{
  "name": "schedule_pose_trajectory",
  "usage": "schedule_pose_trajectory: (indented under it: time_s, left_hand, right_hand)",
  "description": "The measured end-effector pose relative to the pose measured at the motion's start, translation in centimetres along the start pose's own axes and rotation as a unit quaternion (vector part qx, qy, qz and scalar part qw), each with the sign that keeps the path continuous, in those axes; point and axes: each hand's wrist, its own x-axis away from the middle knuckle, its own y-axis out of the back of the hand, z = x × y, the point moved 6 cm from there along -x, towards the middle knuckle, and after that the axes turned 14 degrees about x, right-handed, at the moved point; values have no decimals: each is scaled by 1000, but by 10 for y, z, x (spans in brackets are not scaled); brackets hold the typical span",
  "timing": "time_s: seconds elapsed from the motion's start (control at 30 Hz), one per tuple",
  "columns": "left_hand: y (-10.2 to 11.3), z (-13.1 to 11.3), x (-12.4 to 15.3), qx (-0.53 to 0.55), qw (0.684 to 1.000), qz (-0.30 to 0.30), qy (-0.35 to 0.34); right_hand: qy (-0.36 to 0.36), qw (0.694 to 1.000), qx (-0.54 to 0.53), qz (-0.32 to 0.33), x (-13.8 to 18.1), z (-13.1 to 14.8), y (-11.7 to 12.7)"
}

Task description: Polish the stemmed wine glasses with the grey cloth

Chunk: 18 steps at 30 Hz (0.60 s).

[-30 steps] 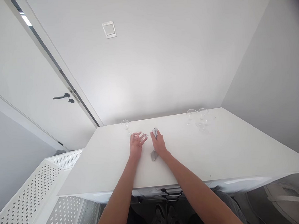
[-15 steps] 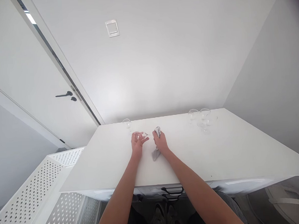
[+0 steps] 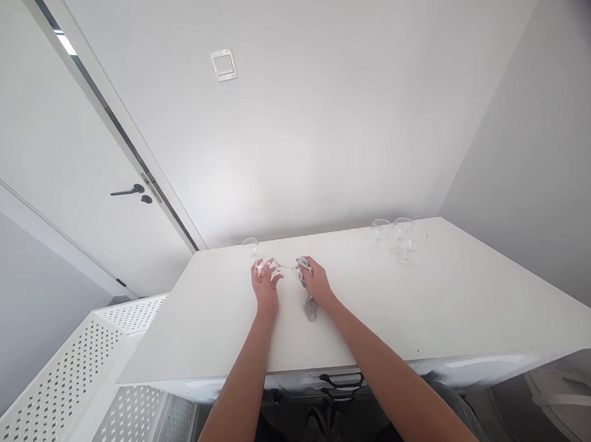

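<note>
My left hand [image 3: 266,283] is wrapped round the bowl of a clear wine glass [image 3: 277,267], which lies sideways above the white tabletop [image 3: 221,319]. The stem points right, toward my right hand [image 3: 317,281]. That hand grips a grey cloth [image 3: 310,307], folded about the foot end of the glass, and one corner of the cloth hangs down toward the table. Behind my left hand stands another wine glass [image 3: 251,246]. Parts of the held glass are hidden by my fingers.
Several stemmed glasses [image 3: 403,231] stand together at the back right, near the wall. A door with a black handle [image 3: 128,190] is at the left. White perforated panels [image 3: 50,383] stand lower left, and drawers with black handles [image 3: 341,380] sit under the front edge.
My left hand has shifted slightly left with the glass. My right hand has brought the cloth left, onto the foot end. The view has tilted a little.
</note>
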Motion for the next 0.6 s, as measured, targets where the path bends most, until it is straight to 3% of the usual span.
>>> schedule_pose_trajectory:
  time_s: [0.17,0.3,0.37,0.5,0.6]
  left_hand:
    - [-3,1,3,8,1000,15,18]
    - [-15,11,9,-33,990,108,90]
    - [-18,14,11,-59,985,126,103]
    - [-13,7,10,-69,994,70,56]
    - [-9,1,10,-65,997,40,14]
  right_hand:
    - [-122,966,-228,-25,-4,-12,2]
    - [-127,936,-325,-57,-8,-14,7]
    - [-122,929,-345,-48,-8,-11,8]
    - [-103,932,-347,25,-3,1,1]
    - [-61,945,-323,9,0,8,3]
